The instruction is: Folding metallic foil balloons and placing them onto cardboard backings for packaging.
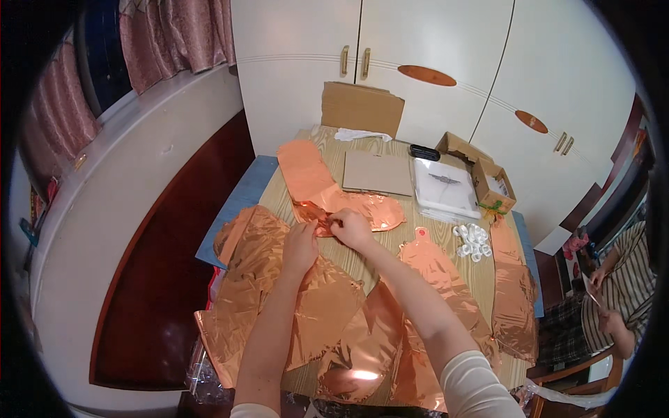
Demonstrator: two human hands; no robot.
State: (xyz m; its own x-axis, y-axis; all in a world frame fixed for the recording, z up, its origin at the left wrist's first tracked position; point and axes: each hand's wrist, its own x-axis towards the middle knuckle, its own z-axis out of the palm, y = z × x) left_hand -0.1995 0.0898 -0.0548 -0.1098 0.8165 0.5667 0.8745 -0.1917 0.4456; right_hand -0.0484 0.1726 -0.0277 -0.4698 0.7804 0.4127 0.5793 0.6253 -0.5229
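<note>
A flat, L-shaped sheet of shiny copper-orange foil (303, 174) is pinched at its near corner by the left hand (301, 245) and the right hand (352, 228), both closed on it, just beside each other. It is laid on a pale wood-grain table (439, 230), next to a flat tan cardboard rectangle (378, 174). Small glossy white rolls (472, 242) are clustered farther right.

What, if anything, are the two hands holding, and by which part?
A bent, shiny copper-coloured foil piece: the left hand and right hand hold it by its crumpled near edge, at the bend; exact fingertip contact is hidden.
</note>
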